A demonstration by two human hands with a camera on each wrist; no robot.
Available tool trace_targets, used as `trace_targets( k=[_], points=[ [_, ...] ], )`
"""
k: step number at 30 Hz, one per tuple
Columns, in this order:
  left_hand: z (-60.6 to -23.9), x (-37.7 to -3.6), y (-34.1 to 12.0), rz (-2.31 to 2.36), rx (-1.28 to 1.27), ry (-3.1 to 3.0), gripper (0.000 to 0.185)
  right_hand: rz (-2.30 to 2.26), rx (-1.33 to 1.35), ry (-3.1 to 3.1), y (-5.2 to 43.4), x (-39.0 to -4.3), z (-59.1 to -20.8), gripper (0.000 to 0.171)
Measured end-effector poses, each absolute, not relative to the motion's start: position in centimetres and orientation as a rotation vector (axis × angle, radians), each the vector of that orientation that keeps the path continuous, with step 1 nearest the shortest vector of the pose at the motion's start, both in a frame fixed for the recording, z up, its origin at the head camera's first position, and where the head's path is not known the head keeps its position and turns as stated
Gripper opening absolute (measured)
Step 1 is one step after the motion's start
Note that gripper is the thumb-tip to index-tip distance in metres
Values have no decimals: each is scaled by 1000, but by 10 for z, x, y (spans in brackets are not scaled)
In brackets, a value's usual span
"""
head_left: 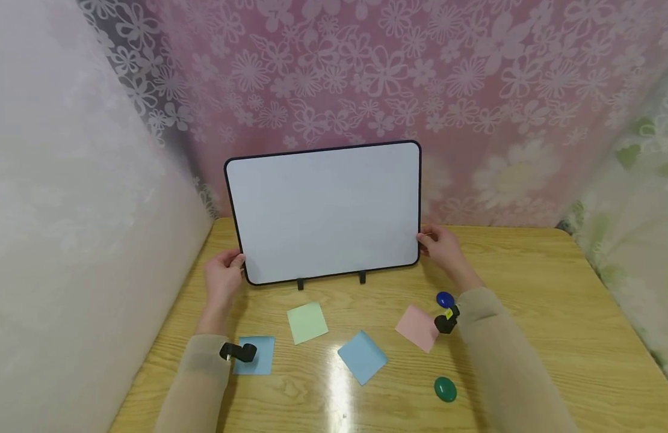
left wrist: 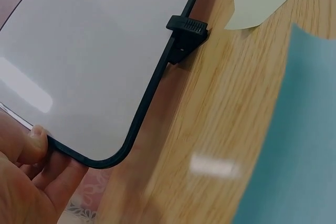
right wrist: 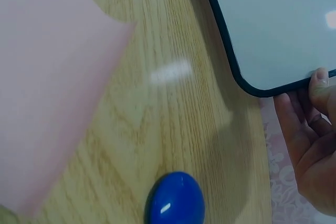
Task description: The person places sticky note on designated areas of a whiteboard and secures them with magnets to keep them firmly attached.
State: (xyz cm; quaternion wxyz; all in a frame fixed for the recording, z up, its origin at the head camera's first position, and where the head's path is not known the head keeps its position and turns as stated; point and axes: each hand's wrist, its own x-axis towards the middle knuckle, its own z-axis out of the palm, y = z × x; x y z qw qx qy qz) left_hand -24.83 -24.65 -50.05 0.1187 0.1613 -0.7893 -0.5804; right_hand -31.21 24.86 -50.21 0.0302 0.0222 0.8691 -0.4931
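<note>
Head view shows the blank black-framed whiteboard upright on the wooden table, left hand and right hand pinching its lower corners. Nothing is posted yet; four coloured paper squares and two magnets lie unused in front.

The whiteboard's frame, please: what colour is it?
Black; the whiteboard's frame shows best in the left wrist view.

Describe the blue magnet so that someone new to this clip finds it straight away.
Start at the black-framed whiteboard standing at the back of the wooden table, held at each side by the hands. Drop from its lower right corner, past the right hand, to the pink square sticky note. The glossy blue oval magnet lies just beyond that note; its green twin lies nearer the camera.
</note>
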Motion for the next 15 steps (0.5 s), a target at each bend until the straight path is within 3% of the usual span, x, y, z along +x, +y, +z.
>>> trace_targets(
  k=[15],
  points=[
    [-498, -261, -231, -1762, 448, -2376, 32, -1571, 75, 2620, 271, -295, -500, 42]
  ],
)
